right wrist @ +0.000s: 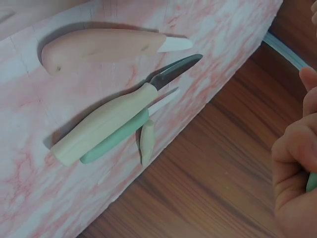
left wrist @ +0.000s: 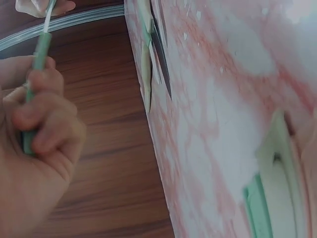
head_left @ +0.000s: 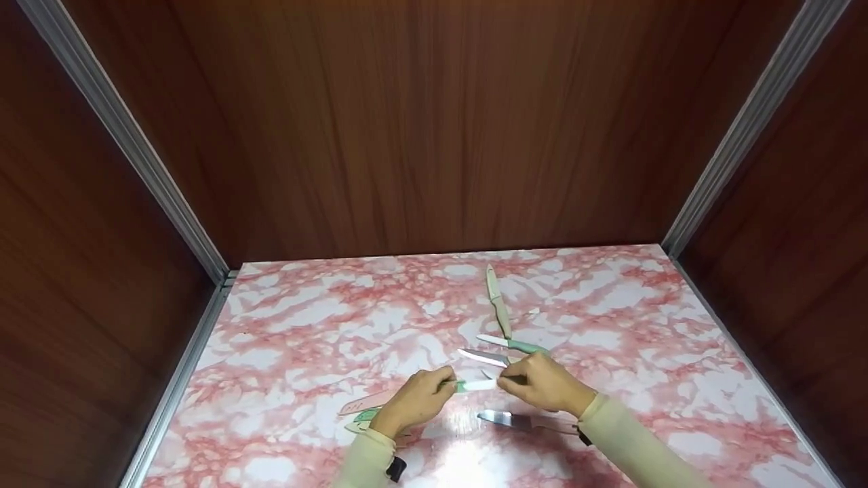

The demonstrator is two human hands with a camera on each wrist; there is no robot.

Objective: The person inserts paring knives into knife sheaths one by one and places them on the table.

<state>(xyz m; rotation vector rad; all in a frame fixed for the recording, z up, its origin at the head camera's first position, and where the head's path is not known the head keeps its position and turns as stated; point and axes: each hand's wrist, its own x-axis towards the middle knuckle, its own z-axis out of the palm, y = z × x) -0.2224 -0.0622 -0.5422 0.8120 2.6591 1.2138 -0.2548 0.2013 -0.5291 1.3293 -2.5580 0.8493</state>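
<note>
In the head view my left hand (head_left: pixel 417 400) grips a knife by its green handle (left wrist: pixel 37 74), fingers curled round it. Its white blade (head_left: pixel 480 385) points right, reaching the fingertips of my right hand (head_left: pixel 546 383). That right hand is also curled round something green (right wrist: pixel 311 182), mostly hidden in the palm; a thin curved tip (head_left: pixel 487 374) shows beside its fingers. I cannot tell what kind of thing it is. Under my left wrist lie a pink sheath (head_left: pixel 356 405), a green sheath (left wrist: pixel 257 208) and a cream sheath (left wrist: pixel 282 183).
Beyond my right hand lie a cream-handled dark knife (right wrist: pixel 106 121), a green-handled white knife (head_left: pixel 525 346) and a cream knife (head_left: pixel 498 308) farther back. A pinkish-handled knife (right wrist: pixel 104 47) lies nearer me. Wood panels (head_left: pixel 434 135) enclose the marbled table (head_left: pixel 291 407) on three sides.
</note>
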